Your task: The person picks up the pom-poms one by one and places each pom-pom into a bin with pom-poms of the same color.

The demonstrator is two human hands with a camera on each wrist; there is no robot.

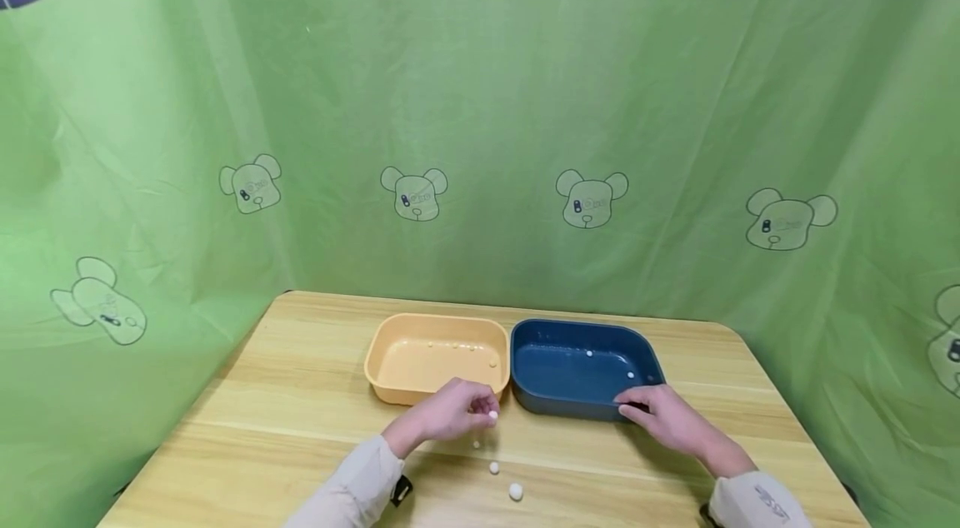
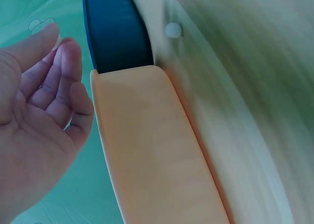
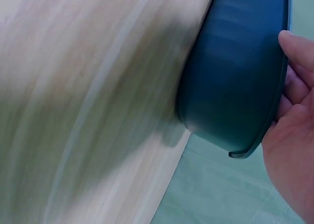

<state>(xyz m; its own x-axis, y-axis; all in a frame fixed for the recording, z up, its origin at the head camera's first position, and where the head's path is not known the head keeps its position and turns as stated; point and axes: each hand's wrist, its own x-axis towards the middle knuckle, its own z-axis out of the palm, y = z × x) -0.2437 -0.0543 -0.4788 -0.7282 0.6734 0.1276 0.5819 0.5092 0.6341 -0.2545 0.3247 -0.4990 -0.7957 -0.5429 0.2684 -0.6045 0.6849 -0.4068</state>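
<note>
Between the thumb and fingertips of my left hand [image 1: 456, 410] is a small white ball [image 1: 493, 415], held just in front of the orange bin [image 1: 393, 395]. The left wrist view shows these fingers curled, with the ball mostly hidden behind them. My right hand [image 1: 671, 418] grips the near right rim of the dark blue bin [image 1: 555, 405]. In the right wrist view the thumb [image 3: 297, 50] lies over that rim and the other fingers are partly hidden. Small white balls lie inside the blue bin, one of them [image 1: 589, 353] toward the back. Several tiny pale yellowish balls [image 1: 492, 364] are in the orange bin.
On the wooden table [image 1: 247, 428], a small ball [image 1: 476, 445], a medium white ball [image 1: 494, 468] and a larger white ball [image 1: 516, 492] run in a line toward the near edge. The bins stand side by side. A green patterned curtain [image 1: 495, 95] surrounds the table.
</note>
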